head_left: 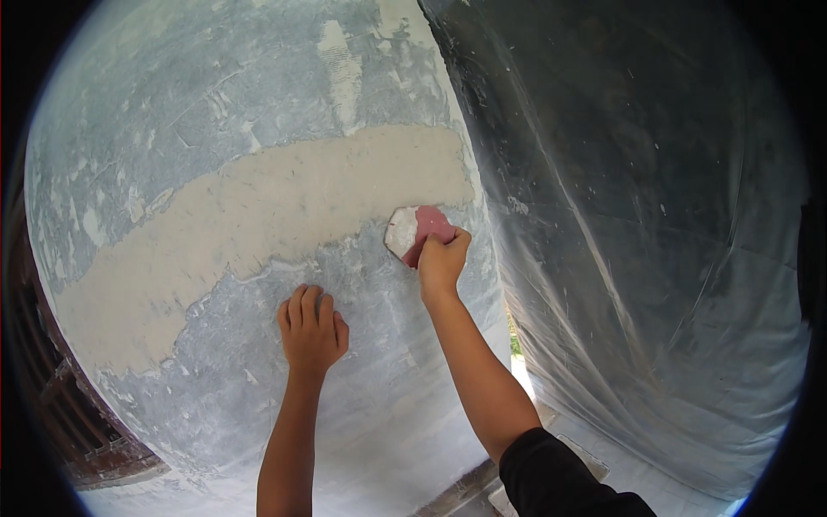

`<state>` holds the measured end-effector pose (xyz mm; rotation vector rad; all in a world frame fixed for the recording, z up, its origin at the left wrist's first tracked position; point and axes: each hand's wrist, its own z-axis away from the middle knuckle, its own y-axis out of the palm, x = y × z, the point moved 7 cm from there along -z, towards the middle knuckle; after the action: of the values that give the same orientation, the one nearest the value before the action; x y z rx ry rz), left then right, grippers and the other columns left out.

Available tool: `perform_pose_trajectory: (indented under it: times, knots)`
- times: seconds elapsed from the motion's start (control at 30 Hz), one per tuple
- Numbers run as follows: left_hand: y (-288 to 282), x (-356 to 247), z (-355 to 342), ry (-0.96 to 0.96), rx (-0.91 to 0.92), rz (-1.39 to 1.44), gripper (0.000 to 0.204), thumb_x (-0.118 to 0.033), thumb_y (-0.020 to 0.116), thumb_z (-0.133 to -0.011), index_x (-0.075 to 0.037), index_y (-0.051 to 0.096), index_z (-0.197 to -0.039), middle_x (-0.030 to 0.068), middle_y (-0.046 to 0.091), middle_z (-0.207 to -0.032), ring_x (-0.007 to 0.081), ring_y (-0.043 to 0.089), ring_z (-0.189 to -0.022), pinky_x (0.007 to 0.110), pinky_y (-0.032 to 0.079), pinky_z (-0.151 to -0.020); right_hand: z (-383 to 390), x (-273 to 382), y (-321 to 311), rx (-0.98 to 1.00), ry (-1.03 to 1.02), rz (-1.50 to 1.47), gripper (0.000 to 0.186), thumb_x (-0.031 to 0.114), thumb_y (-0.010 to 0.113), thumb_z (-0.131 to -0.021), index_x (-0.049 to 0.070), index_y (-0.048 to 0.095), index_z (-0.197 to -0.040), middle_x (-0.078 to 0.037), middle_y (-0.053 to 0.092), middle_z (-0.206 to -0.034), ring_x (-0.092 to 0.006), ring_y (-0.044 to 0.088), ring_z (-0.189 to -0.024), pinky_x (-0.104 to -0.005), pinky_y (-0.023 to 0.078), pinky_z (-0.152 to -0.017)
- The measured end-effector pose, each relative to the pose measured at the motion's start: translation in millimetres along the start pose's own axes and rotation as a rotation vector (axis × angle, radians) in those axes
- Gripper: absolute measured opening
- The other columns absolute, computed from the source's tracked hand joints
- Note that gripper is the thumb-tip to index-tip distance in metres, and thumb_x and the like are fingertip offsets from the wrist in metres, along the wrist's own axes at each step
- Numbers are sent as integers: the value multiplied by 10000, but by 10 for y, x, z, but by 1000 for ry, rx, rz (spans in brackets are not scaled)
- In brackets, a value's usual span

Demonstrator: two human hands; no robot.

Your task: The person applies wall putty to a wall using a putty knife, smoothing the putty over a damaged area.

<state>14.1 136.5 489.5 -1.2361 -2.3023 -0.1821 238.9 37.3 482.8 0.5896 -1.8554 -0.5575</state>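
My right hand grips a flat red scraper smeared with pale filler and presses it against a rounded grey wall. The scraper sits at the right end of a wide beige band of filler that runs across the wall from lower left to upper right. My left hand rests flat on the grey surface below that band, fingers together, holding nothing. Both forearms reach up from the lower edge; the right one has a black sleeve near the elbow.
A clear plastic sheet hangs over a dark surface on the right, close to the wall's edge. Pale floor tiles show at the bottom right. Dark reddish woodwork sits at the lower left.
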Motion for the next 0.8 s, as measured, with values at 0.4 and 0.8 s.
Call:
perform_pose_trajectory:
  times: [0.4, 0.8]
  knots:
    - [60, -216, 153, 62, -11, 74, 260, -120, 599, -754, -49, 593, -1005, 129, 573, -1131, 323, 518, -1129, 481, 363, -942, 494, -1034, -1229, 148, 194, 126, 263, 40, 516, -877, -7, 492, -1135, -145, 591, -1060, -220, 582, -982, -332, 457, -887]
    - [329, -1793, 1597, -19, 405, 464, 283, -141, 632, -699, -85, 613, -976, 70, 580, -1005, 254, 540, -1028, 421, 411, -899, 815, -1508, -2084, 235, 389, 300, 244, -7, 500, -897, -3, 510, -1141, -96, 587, -1077, -160, 565, -966, -295, 455, -871]
